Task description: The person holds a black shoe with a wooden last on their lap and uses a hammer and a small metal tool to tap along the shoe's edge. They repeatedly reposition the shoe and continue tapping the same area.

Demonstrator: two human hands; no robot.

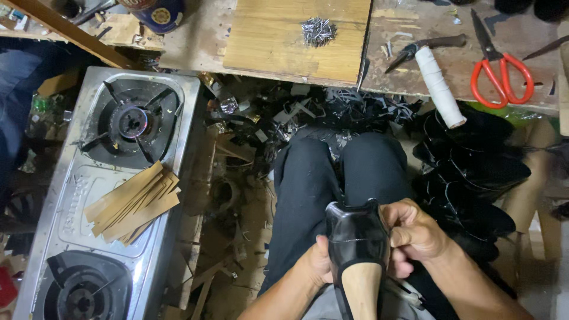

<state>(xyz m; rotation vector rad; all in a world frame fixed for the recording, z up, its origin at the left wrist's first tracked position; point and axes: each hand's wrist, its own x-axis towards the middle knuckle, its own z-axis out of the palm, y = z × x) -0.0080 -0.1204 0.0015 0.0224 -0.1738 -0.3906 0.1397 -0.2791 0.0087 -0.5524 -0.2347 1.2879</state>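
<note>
Down at seven o'clock: a two-burner gas stove [77,195] is sitting on the floor, with a fan of tan card strips [133,202] lying across its top between the burners, kept within reach.
Bench at twelve o'clock: a wooden board [284,41] is carrying a small heap of nails [317,31], gathered in one pile so they can be picked up quickly.
Lap at six o'clock: a glossy black shoe upper on a pale wooden last [357,249] is resting sole-up across the person's black-trousered knees, braced there for steadiness.
Left hand [317,264]: it is cupping the shoe's side from below; fingers are hidden behind the shoe, so I cannot tell their spread.
Right hand [415,234]: fingers are curling tight together, gripping the shoe's edge, seemingly pulling leather over the last.
Bench at two o'clock: pincers [424,46], a white roll [438,86] and red-handled scissors [501,68] are lying close by.
Floor at three o'clock: black shoe pieces [474,172] are stacking up beside the knee.
</note>
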